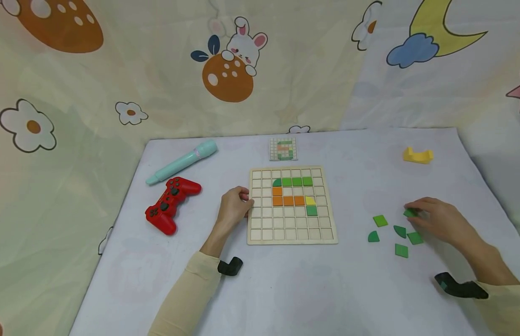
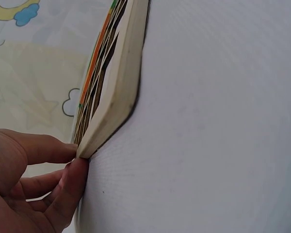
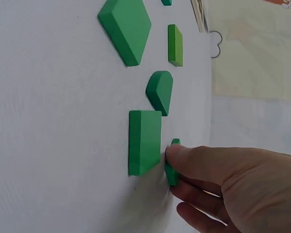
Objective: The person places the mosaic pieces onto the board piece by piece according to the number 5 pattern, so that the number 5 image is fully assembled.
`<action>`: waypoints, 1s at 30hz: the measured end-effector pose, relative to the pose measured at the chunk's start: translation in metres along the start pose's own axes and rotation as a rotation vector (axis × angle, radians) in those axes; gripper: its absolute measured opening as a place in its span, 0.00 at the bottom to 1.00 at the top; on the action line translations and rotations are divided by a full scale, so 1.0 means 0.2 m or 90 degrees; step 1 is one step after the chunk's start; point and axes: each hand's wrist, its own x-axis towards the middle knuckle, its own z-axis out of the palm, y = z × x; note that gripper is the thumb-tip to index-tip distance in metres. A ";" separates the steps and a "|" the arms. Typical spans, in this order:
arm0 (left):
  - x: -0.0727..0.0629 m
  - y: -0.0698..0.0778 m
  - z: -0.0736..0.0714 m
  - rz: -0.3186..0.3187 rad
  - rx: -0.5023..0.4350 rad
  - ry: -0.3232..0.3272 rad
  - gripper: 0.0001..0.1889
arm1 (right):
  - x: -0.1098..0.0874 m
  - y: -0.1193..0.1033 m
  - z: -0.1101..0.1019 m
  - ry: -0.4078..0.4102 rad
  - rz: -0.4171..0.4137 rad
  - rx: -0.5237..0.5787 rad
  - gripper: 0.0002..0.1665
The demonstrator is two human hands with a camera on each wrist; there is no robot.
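My left hand (image 1: 232,207) pinches the left edge of a wooden grid board (image 1: 291,228), thumb over the rim in the left wrist view. Green, orange and yellow tiles fill some of the board's upper and middle cells. Off to the right, my right hand (image 1: 448,226) holds a small green tile (image 3: 171,174) between thumb and fingers, low over the table; its shape is partly hidden. Around that hand lie green squares (image 1: 401,250), a lighter green square (image 1: 380,220) and two green quarter-round tiles (image 1: 373,236).
Behind the board lies a small pattern card (image 1: 283,149). A red game controller (image 1: 169,205) and a turquoise microphone-shaped toy (image 1: 182,162) are at the left. At the back right sits a yellow block-like piece (image 1: 418,155). A printed cloth hangs behind the table.
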 end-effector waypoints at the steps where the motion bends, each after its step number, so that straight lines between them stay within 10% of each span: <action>1: 0.00 0.00 0.00 -0.001 0.000 0.000 0.14 | 0.00 0.00 0.01 0.004 0.002 -0.003 0.22; 13: 0.01 -0.01 0.00 -0.002 -0.003 0.001 0.14 | 0.08 -0.25 0.01 0.059 -0.092 0.058 0.21; 30: 0.02 -0.01 0.00 -0.005 -0.008 0.000 0.14 | 0.28 -0.78 0.17 -0.001 -0.251 0.120 0.19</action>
